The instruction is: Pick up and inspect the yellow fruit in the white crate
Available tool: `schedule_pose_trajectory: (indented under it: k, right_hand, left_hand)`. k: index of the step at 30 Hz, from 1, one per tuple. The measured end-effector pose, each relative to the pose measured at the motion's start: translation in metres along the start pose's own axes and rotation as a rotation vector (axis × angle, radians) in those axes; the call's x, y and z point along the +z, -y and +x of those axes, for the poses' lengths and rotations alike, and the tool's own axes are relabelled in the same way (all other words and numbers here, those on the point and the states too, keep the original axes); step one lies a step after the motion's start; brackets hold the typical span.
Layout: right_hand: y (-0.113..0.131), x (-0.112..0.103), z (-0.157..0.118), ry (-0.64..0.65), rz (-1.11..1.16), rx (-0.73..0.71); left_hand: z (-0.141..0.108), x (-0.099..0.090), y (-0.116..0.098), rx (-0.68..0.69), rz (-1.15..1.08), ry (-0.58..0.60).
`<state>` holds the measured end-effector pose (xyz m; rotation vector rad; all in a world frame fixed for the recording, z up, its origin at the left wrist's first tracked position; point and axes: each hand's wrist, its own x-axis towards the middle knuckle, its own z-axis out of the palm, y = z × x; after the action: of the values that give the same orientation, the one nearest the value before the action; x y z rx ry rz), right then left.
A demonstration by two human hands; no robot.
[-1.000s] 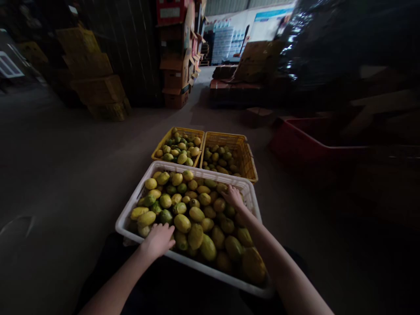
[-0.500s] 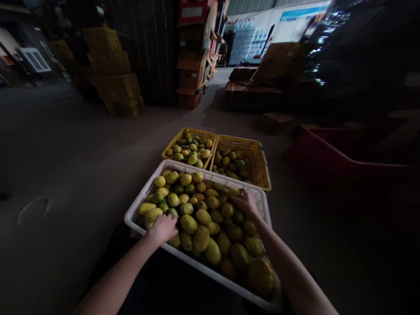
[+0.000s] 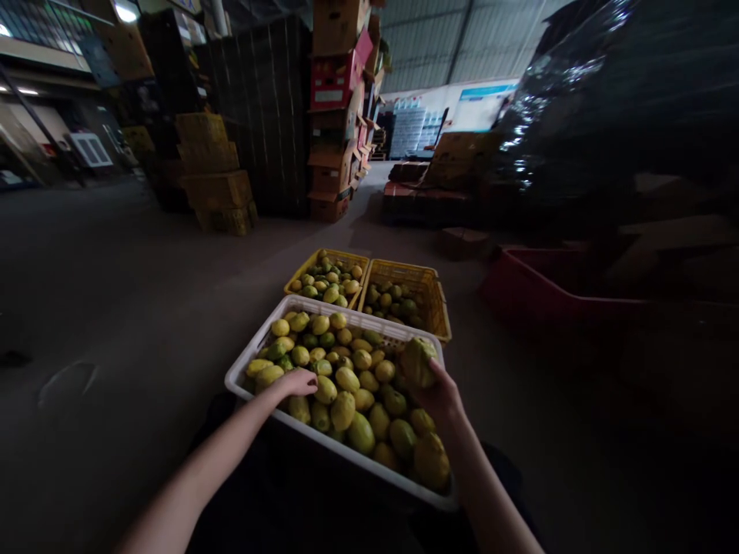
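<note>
A white plastic crate [image 3: 257, 344] full of yellow-green lemon-like fruit [image 3: 347, 378] is right in front of me. My right hand [image 3: 439, 391] is wrapped round one large, lumpy green-yellow fruit [image 3: 418, 362], raised above the crate's right side. Over the left part of the pile is my left hand [image 3: 298, 382], its fingers curled together beside a yellow fruit. Whether anything sits inside those fingers is hidden. A bigger yellow fruit [image 3: 431, 460] lies in the crate's near right corner.
Behind the white crate stand two yellow crates: the left one [image 3: 293, 278] heaped with fruit, the right one [image 3: 434, 308] lower filled. A red bin [image 3: 519, 281] is at right. Stacked cartons [image 3: 329, 173] and yellow boxes [image 3: 216, 188] rise farther back.
My right hand has lifted the fruit from the crate's far right part and brought it nearer. My left hand has shifted slightly right, its fingers more curled. The view has tilted up.
</note>
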<state>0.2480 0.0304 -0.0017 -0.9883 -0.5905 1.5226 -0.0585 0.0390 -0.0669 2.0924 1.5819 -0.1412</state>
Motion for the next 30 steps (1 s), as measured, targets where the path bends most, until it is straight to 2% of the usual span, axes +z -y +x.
schedule_pose_trajectory:
  k: [3, 6, 11, 16, 19, 23, 27, 30]
  right_hand:
    - [-0.004, 0.003, -0.004, -0.008, 0.047, 0.062]
    - [0.0, 0.005, -0.01, 0.032, 0.135, 0.061]
    - [0.01, -0.002, -0.017, 0.007, 0.257, 0.046]
    - [0.017, -0.012, -0.021, 0.03, 0.286, -0.011]
    - [0.023, -0.013, -0.024, 0.004, 0.334, -0.013]
    - [0.027, 0.0, -0.029, -0.006, 0.393, 0.002]
    - [0.02, 0.021, -0.033, 0.071, 0.341, 0.074]
    - [0.002, 0.031, -0.034, 0.156, 0.196, 0.104]
  left_hand:
    - [0.021, 0.001, -0.007, -0.079, -0.018, -0.071]
    - [0.051, -0.003, -0.021, -0.142, -0.019, -0.125]
    - [0.099, -0.001, -0.044, -0.19, -0.063, -0.119]
    - [0.114, 0.011, -0.051, -0.219, -0.291, -0.18]
    - [0.109, 0.007, -0.047, -0.218, -0.503, -0.271]
    - [0.088, -0.022, -0.043, -0.217, -0.83, -0.37]
    - [0.043, -0.054, -0.048, -0.182, -1.172, -0.365]
    - [0.001, -0.063, -0.056, -0.109, -1.645, -0.306]
